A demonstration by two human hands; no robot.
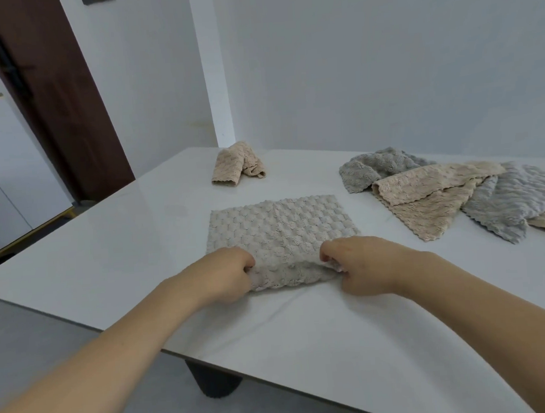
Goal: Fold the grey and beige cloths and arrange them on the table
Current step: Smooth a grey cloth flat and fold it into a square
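A pale grey cloth (pixel 281 234) is spread flat on the white table (pixel 114 248), toward the near edge and about midway along it. Its near edge is lifted slightly off the surface and bunched. That edge is pinched at its left corner by the left hand (pixel 224 278), whose fingers are curled tightly round the fabric, and at its right corner by the right hand (pixel 356 266), whose fingers are likewise curled and closed on the fabric. The far edge of the cloth lies flat.

A beige cloth (pixel 236 163), loosely folded into a small bundle, is set close to the far edge, near the far left corner. Toward the right edge a pile (pixel 449 195) of unfolded cloths is laid out, grey and beige ones overlapping: a grey one at the back, a beige one draped across it, another grey one beside that, and a beige one cut off by the frame.

A dark door (pixel 47 92) is seen behind the table on the left, and a dark table leg (pixel 215 382) below the near edge.
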